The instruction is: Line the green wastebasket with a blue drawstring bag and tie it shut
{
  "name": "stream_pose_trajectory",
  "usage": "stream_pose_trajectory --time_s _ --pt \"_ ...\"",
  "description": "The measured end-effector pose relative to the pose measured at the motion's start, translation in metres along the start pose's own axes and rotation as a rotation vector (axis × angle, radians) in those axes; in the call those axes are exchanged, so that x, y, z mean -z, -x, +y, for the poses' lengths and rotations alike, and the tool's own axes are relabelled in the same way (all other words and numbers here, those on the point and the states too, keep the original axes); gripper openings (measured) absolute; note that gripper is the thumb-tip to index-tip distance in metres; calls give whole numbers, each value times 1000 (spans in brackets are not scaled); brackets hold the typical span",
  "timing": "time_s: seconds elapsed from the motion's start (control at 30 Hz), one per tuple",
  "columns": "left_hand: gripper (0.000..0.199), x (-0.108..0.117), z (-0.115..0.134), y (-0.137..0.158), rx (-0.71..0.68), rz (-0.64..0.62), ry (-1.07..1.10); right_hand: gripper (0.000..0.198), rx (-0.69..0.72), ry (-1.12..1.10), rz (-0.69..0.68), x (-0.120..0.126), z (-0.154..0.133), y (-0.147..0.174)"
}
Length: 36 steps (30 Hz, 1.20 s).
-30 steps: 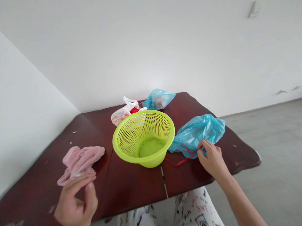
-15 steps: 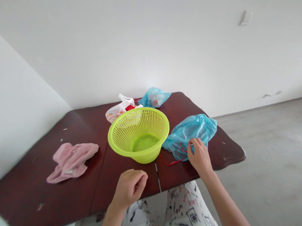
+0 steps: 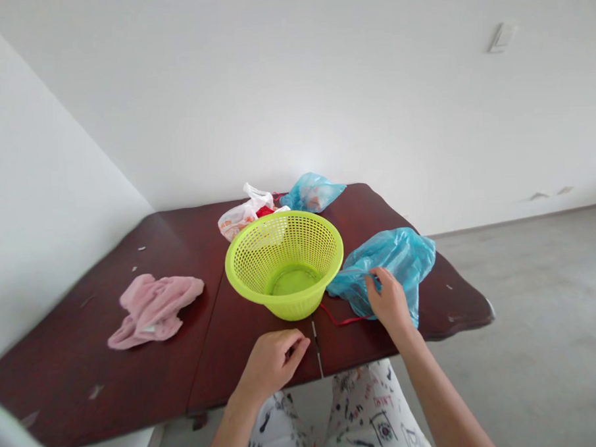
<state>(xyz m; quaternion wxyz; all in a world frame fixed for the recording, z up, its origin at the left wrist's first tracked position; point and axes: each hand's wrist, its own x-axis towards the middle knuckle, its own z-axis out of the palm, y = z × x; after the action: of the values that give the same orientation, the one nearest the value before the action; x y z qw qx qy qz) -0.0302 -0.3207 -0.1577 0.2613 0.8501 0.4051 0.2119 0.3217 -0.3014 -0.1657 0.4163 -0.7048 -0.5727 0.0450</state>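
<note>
A thin blue plastic bag (image 3: 395, 249) lies crumpled at the right of the table, its red drawstring (image 3: 349, 321) trailing out in front. My right hand (image 3: 389, 303) pinches the bag's near edge between thumb and fingers. Over the front edge of the table is my left hand (image 3: 278, 359), curled in a loose fist with nothing seen in it; its palm side is hidden. Between the hands and slightly farther back stands a yellow-green perforated plastic basket (image 3: 294, 306) with nothing visible inside.
A pink cloth (image 3: 156, 309) lies on the dark red-brown table (image 3: 195, 360) at left. Behind the basket are a white plastic bag (image 3: 238, 216) with something red and a filled blue bag (image 3: 314, 192) near the wall. Small white scraps dot the table's left side.
My right hand has moved a little away from me, lifting and shifting the blue bag's near edge. My left hand has moved slightly right, still curled. The view has turned slightly left.
</note>
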Motion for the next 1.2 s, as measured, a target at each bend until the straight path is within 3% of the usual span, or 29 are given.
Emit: stream_pose_trajectory --time_s 0.17,0.27,0.33,0.43,0.57,0.77,0.83,0.9,1.0,1.1,1.2 --pt "45 -6 14 0 41 25 156 35 -78 -320 76 63 -41 7" --pt "45 -13 37 -5 195 54 287 47 -85 -507 -60 98 -73 20" --pt "55 -17 53 -11 288 27 279 53 -106 -604 -114 117 -87 29" --pt "62 -22 72 -23 326 -47 246 56 -208 -724 -26 133 -95 40" --pt "45 -40 83 -40 327 -60 219 59 -408 -879 186 140 -94 45" --pt "22 -65 78 -54 167 -13 358 48 -427 -958 718 149 -99 46" --pt "21 -63 77 -53 119 23 455 48 -395 -943 811 155 -100 48" --pt "24 -57 81 -47 5 144 451 51 -386 -910 737 160 -98 51" --pt "14 -47 97 -30 -250 383 273 55 -399 -886 564 164 -97 55" --pt "10 -42 118 -7 -501 545 159 54 -394 -923 508 167 -98 59" --pt "39 -41 126 11 -595 611 145 51 -388 -926 455 174 -90 61"
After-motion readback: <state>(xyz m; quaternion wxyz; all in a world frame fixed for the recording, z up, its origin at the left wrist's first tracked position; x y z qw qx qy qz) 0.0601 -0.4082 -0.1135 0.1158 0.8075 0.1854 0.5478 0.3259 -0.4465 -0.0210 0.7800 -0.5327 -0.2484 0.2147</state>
